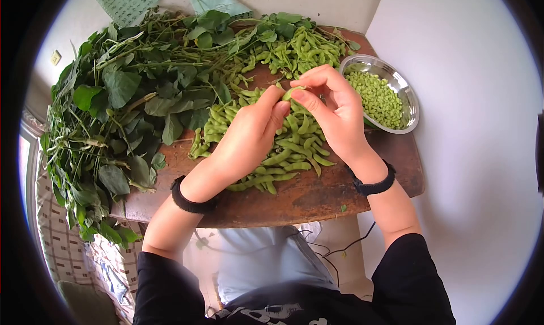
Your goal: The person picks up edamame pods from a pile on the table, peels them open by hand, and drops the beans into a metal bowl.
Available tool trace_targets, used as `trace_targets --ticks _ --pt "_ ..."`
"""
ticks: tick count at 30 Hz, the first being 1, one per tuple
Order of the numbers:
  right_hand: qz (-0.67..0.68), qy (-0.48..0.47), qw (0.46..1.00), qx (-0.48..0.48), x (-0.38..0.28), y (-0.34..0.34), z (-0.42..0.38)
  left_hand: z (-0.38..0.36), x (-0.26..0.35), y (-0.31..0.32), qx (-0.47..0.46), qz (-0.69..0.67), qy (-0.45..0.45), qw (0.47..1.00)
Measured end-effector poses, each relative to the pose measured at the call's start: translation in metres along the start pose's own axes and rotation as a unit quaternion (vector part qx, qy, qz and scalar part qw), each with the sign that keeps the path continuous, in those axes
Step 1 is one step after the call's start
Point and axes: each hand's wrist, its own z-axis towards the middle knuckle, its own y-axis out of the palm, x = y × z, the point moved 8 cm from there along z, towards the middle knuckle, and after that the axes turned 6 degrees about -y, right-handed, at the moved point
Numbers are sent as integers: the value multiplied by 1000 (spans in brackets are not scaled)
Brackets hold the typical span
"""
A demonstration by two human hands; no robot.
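Note:
A green bean pod (292,92) is pinched between my two hands above the table. My left hand (252,128) has thumb and forefinger closed on the pod's left end. My right hand (335,107) holds its right end between thumb and fingertips. Beneath and around both hands lies a pile of unopened green pods (297,149). Just right of my right hand, a steel bowl (412,114) holds many shelled green beans (377,98).
Leafy bean stalks (122,87) cover the table's left side and back. More pods (306,50) lie at the back. The wooden table (368,189) has a curved front edge. A white wall (464,126) stands on the right. Dark cables (345,250) hang below the edge.

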Motion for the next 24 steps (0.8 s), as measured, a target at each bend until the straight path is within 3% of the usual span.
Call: trace_targets --ticks 3,5,18,21,24 --pt "-76 24 997 -3 2 -2 0 1 -4 -2 18 3 -10 1000" --pt "-134 -7 991 5 2 -6 0 2 -5 -7 45 15 -18 999" --pt "-181 -4 983 -8 -4 -1 1 0 -5 -6 53 74 -19 996" --pt "-299 -143 942 -53 -23 14 -1 0 -10 -5 44 67 -43 996" --pt "-356 -207 910 -49 -35 27 -5 0 -11 -4 33 40 -32 998"
